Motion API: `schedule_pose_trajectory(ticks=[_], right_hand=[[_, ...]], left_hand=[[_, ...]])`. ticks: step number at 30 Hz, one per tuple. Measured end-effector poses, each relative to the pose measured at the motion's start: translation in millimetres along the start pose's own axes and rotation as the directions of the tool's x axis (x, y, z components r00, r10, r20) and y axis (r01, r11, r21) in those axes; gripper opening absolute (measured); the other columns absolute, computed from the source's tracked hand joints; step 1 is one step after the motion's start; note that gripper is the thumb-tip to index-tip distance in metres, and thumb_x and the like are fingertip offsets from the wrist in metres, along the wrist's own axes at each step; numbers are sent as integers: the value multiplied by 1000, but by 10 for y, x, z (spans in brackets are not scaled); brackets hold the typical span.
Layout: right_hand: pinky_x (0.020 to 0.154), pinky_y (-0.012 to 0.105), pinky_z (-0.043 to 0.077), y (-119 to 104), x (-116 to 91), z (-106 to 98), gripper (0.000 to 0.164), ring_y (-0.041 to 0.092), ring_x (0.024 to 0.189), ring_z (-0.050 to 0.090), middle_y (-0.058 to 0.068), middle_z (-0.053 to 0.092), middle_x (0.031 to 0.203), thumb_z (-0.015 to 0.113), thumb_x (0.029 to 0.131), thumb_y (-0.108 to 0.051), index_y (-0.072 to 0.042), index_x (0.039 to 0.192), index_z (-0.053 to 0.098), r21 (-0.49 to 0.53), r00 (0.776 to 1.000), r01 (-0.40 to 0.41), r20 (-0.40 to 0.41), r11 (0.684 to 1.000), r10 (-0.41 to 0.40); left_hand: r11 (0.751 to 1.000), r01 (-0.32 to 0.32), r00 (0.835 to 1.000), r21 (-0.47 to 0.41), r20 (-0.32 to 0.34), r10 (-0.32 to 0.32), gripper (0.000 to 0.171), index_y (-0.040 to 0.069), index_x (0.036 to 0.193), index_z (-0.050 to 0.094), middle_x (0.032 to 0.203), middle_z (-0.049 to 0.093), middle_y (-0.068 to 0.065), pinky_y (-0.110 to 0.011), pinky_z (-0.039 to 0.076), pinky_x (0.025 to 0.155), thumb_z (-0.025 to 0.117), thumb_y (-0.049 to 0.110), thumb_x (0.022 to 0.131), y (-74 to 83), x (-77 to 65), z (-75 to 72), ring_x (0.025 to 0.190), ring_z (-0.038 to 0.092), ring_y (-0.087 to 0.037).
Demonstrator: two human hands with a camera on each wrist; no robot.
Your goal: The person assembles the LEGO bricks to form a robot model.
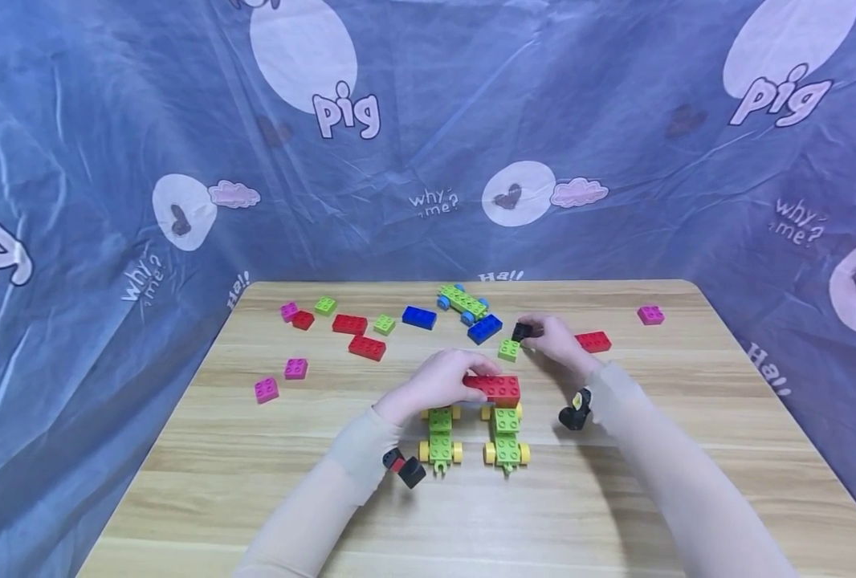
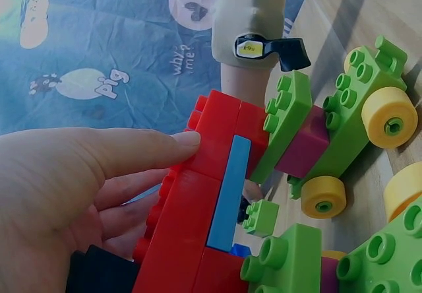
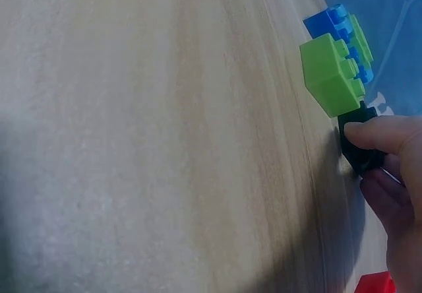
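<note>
My left hand (image 1: 435,379) grips a red brick (image 1: 503,388) from above, thumb on its near side. In the left wrist view, red bricks (image 2: 178,230) lie in a row with a light blue piece (image 2: 229,194) beneath. They span two green wheeled bases, a left one (image 1: 440,446) and a right one (image 1: 507,449), both with yellow wheels. Green and magenta bricks (image 2: 304,144) sit between the bases and the red row. My right hand (image 1: 554,341) pinches a small black brick (image 3: 360,150) close beside a lime green brick (image 3: 326,75).
Behind the hands lie two blue bricks (image 1: 419,318) and a green base with blue wheels (image 1: 462,302). Red bricks (image 1: 367,347), magenta bricks (image 1: 295,368) and lime bricks (image 1: 325,305) are scattered left. A red brick (image 1: 593,342) and a magenta brick (image 1: 650,315) lie right.
</note>
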State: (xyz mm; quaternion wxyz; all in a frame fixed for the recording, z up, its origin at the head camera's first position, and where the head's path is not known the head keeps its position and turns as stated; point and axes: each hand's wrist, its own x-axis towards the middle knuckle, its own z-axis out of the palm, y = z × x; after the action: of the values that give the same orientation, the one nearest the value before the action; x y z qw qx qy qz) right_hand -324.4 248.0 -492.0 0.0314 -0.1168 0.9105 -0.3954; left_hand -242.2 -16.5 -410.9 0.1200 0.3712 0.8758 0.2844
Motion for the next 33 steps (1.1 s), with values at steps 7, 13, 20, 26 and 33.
schedule_pose_trajectory(ticks=[7, 13, 20, 26, 33], right_hand=[[100, 52, 44, -9, -34, -35, 52, 46, 116, 55, 33, 54, 128, 61, 90, -5, 8, 137, 45, 21, 998, -49, -49, 999, 50], [102, 52, 43, -18, -129, -55, 53, 45, 116, 55, 31, 53, 130, 62, 90, -7, 6, 138, 45, 83, 995, -18, -96, 996, 26], [99, 53, 45, -135, -309, -77, 51, 45, 115, 57, 27, 55, 130, 67, 87, -8, 2, 135, 51, 125, 988, 27, -151, 992, -8], [94, 47, 49, -445, -532, -144, 46, 36, 106, 62, 26, 61, 123, 69, 84, -1, 4, 128, 56, 178, 981, 118, -174, 977, -86], [90, 19, 48, -772, -801, -151, 40, 4, 91, 60, 31, 64, 108, 68, 76, 13, 13, 115, 60, 214, 931, 352, -183, 911, -317]], left_hand=[[1000, 3, 1000, 9, -12, -3, 40, 18, 121, 67, 114, 70, 4, -27, 49, 94, 77, 20, 83, -5, 2, 3, 107, 63, -9], [1000, 2, 1000, 7, -16, -2, 40, 19, 121, 67, 113, 70, 5, -26, 48, 93, 77, 20, 82, -16, 10, 12, 106, 63, -9], [1000, 2, 1000, 8, -18, -2, 40, 19, 120, 68, 113, 70, 5, -26, 48, 93, 77, 19, 82, -17, 13, 23, 106, 63, -8], [1000, 2, 1000, 4, -25, -2, 39, 20, 119, 68, 112, 71, 6, -25, 49, 91, 78, 20, 81, -19, 10, 22, 104, 63, -7], [1000, 2, 1000, 20, -30, -1, 38, 20, 119, 69, 112, 71, 6, -26, 49, 91, 78, 21, 82, -12, 8, 20, 105, 63, -8]])
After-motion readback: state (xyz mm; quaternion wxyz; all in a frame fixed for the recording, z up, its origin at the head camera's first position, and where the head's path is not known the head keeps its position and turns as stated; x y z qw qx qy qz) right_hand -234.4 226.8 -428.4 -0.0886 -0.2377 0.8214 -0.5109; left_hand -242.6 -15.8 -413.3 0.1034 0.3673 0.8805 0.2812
